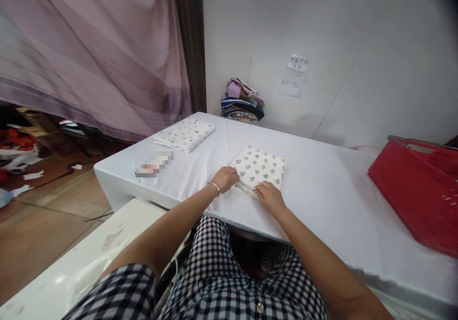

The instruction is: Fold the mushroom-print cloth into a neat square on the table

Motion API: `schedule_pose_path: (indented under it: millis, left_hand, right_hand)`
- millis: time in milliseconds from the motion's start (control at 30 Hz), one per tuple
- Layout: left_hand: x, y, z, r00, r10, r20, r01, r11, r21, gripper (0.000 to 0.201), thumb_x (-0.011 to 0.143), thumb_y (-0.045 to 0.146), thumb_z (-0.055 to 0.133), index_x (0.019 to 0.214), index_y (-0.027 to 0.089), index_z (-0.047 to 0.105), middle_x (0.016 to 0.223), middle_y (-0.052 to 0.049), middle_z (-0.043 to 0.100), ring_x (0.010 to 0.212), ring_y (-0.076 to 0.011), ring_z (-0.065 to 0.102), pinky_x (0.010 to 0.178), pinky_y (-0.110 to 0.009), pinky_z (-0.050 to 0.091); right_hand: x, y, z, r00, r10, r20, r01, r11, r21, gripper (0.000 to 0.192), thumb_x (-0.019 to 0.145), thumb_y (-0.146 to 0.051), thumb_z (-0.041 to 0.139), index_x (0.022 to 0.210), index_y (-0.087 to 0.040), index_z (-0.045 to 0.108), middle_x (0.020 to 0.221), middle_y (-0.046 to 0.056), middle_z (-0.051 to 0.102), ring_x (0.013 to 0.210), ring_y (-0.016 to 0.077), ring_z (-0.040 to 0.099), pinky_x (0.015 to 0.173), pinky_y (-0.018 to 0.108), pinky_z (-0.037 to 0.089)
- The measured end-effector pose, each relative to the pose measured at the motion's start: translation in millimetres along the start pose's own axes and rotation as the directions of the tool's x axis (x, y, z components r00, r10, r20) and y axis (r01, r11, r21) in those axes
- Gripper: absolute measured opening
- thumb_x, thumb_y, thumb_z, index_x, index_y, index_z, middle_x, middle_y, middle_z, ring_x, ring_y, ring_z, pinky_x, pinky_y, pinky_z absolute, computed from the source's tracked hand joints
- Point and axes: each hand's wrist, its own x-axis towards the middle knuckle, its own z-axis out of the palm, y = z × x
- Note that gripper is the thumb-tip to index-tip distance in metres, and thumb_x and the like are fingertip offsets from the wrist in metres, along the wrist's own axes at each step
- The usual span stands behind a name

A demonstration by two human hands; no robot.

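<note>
A: Report the position of the folded patterned cloth (pixel 259 168).

B: It lies flat on the white table (pixel 322 186), near the front edge, directly ahead of the person.

A: Left hand (pixel 225 177)?

B: It rests on the cloth's near left corner, fingers curled over the edge. Whether they pinch a layer cannot be determined. A bracelet (pixel 214 185) sits on the wrist.

A: Right hand (pixel 270 197)?

B: It lies palm down at the cloth's near edge, fingers together, touching the fabric.

A: Surroundings?

B: A second folded cloth (pixel 184 134) lies far left; a clothing stack (pixel 242 100) stands at the wall; a red basket (pixel 418 191) sits on the right.
</note>
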Motion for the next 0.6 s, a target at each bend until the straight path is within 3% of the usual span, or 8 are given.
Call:
schedule_pose_path:
  millis: [233,433,600]
  left_hand:
    - [-1,-1,5.8,0.996,0.08,-0.049,-0.078,0.996,0.041,0.017,0.089,0.023,0.048,0.093,0.021,0.064,0.098,-0.004,0.063,0.091,-0.0167,0.053,0.077,-0.031,0.038]
    - [2,2,8.4,0.995,0.092,-0.032,-0.086,0.987,0.137,0.017,0.088,0.017,0.046,0.088,0.018,0.063,0.092,-0.006,0.062,0.086,-0.0177,0.053,0.074,-0.032,0.039]
    - [-3,4,13.8,0.995,0.081,-0.063,-0.069,0.982,0.177,0.018,0.087,0.012,0.045,0.09,0.017,0.061,0.092,-0.007,0.061,0.087,-0.0181,0.052,0.075,-0.031,0.039]
  right_hand:
    - [1,0,1,1.0,0.025,-0.02,-0.025,1.0,-0.006,0.026,0.094,-0.024,0.038,0.085,-0.02,0.062,0.087,0.003,0.057,0.085,0.0148,0.05,0.068,0.024,0.035]
    - [-2,3,10,0.99,0.016,-0.138,-0.012,0.999,0.03,0.026,0.095,-0.023,0.036,0.092,-0.02,0.061,0.09,0.004,0.058,0.086,0.0152,0.051,0.073,0.024,0.037]
    - [-3,1,8,0.997,-0.023,-0.08,0.018,0.997,-0.07,0.024,0.094,-0.024,0.039,0.088,-0.021,0.062,0.088,0.004,0.057,0.086,0.0162,0.049,0.07,0.025,0.036]
